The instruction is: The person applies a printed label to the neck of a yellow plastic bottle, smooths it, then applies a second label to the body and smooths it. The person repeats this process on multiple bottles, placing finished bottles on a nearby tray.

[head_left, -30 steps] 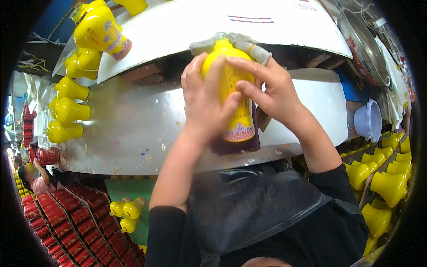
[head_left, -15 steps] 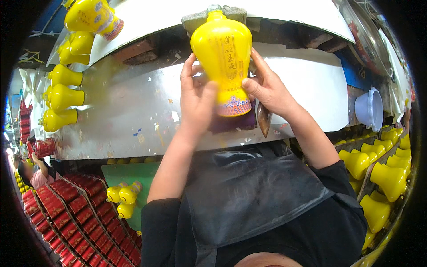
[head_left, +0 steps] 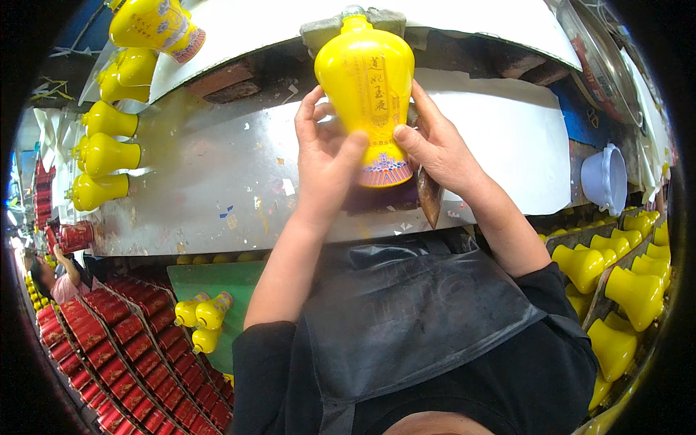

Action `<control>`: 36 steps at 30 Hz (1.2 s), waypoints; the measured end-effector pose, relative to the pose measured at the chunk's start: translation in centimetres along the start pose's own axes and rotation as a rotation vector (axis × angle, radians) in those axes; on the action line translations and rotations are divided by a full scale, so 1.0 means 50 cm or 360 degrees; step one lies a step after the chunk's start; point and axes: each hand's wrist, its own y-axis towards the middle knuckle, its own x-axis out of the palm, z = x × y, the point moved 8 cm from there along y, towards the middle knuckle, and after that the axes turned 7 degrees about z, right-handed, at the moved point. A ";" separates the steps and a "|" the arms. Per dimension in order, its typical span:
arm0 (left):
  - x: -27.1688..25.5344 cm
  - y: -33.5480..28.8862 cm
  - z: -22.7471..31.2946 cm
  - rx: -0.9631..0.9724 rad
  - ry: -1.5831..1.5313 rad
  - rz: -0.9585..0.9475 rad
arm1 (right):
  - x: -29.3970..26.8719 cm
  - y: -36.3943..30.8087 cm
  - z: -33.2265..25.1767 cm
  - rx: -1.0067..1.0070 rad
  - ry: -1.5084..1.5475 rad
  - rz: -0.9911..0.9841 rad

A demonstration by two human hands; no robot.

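Observation:
A glossy yellow bottle (head_left: 365,83) with dark vertical lettering and a blue-and-red patterned band round its base lies in front of me, neck pointing away. My left hand (head_left: 326,152) holds its left side low down, thumb on the surface and fingers curled along the edge. On the other side my right hand (head_left: 438,148) grips it, thumb pressed near the narrow waist. The neck rests at a grey pad (head_left: 320,32). Beneath the base shows a dark purple block (head_left: 384,200), mostly hidden. Beside my right wrist lies a brown pointed tool (head_left: 429,201).
Several yellow bottles stand along the left of the metal table (head_left: 196,181). White sheets (head_left: 507,145) cover its right part. A pale blue tub (head_left: 603,177) stands right. Yellow bottles (head_left: 634,297) fill racks lower right; red boxes (head_left: 138,341) stack lower left, near another person (head_left: 64,279).
The bottle stays between both hands, with its printed face turned slightly to the right. The whole view has shifted a little; both hands keep nearly the same hold.

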 end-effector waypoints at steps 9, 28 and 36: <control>-0.005 0.008 0.004 0.0021 0.0076 0.0004 | -0.019 0.012 -0.023 -0.0221 -0.0054 0.0104; 0.038 0.056 0.110 0.1073 0.1433 -0.0034 | -0.047 0.051 -0.184 -0.1100 -0.0935 0.0298; 0.057 0.068 0.120 0.1180 0.1576 -0.0007 | -0.044 0.071 -0.171 -0.1084 -0.1174 0.0243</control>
